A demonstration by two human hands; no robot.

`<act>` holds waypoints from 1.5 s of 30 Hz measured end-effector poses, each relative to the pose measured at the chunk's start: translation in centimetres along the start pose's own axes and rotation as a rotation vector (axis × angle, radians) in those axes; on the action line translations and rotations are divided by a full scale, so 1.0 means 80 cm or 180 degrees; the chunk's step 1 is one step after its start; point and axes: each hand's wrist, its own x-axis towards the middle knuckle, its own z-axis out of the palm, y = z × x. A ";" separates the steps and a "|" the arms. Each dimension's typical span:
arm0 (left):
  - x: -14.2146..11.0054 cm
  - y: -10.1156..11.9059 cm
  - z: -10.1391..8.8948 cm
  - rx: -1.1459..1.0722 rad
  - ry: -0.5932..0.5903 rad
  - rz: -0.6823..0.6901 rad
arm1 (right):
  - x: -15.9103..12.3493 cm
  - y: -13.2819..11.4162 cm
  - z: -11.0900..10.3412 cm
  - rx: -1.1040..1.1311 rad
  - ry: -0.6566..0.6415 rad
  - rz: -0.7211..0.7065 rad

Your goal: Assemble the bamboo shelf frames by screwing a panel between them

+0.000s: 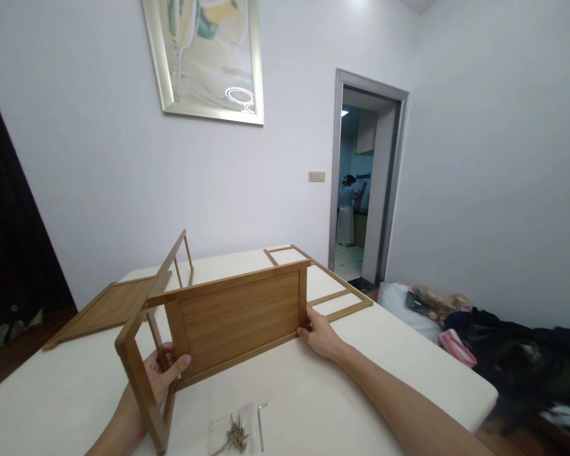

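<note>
A bamboo shelf panel (237,316) stands on edge on the white table (408,367), joined at its left end to a ladder-like side frame (145,329). My left hand (164,373) is wrapped round the lower left corner of the panel, where it meets the frame. My right hand (318,332) grips the panel's lower right end with the thumb on its front face. In front of the panel lie a clear bag of screws (235,434) and a hex key (262,421).
Another flat bamboo panel (99,310) lies at the far left of the table, and a second side frame (332,288) lies flat at the far right. Clothes and bags (479,329) are piled right of the table. A person stands beyond the doorway (349,209).
</note>
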 end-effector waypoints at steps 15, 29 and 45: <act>-0.016 0.009 0.009 0.0695 -0.0199 0.0395 | -0.005 0.009 0.013 -0.0186 -0.0087 0.0005; -0.028 0.026 0.017 0.0480 -0.0188 0.0537 | 0.004 0.009 0.013 -0.0110 -0.0053 -0.0016; -0.030 0.024 0.015 0.0831 -0.0061 0.0559 | 0.006 0.012 0.017 -0.0253 0.0077 0.0032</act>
